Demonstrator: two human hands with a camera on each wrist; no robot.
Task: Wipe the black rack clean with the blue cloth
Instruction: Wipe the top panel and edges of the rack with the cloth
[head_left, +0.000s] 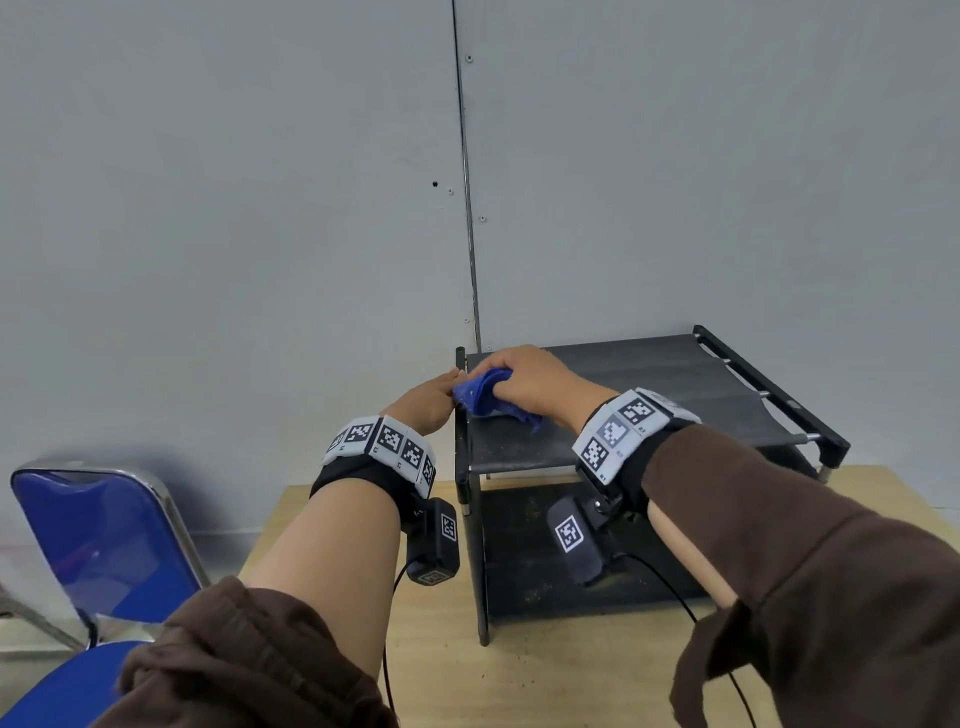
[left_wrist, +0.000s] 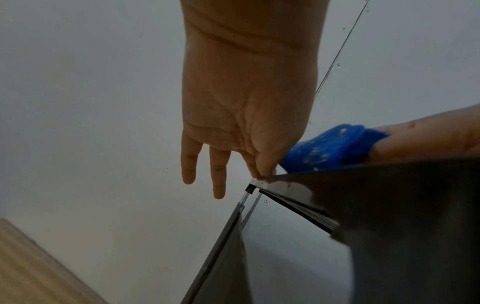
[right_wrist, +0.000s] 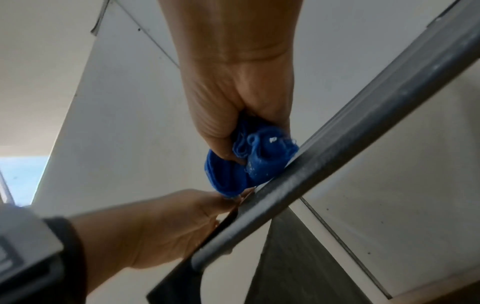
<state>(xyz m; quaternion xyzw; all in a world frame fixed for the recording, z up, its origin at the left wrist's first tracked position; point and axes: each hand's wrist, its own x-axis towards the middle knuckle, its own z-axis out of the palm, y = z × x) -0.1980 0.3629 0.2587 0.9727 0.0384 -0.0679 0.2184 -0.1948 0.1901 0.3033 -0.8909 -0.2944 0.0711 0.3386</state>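
head view: right hand (head_left: 524, 382) clenching blue cloth (head_left: 485, 395) on black rack (head_left: 675, 384), left hand (head_left: 428, 402) fingers straight

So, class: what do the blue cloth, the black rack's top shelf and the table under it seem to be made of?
Blue cloth: soft knitted or terry textile, likely microfibre; it bunches in the right hand and holds pale lint.
Black rack top shelf: looks like matt fabric stretched between dark tubes, probably metal; dusty.
Table: pale wood or wood-look laminate, showing faint grain.
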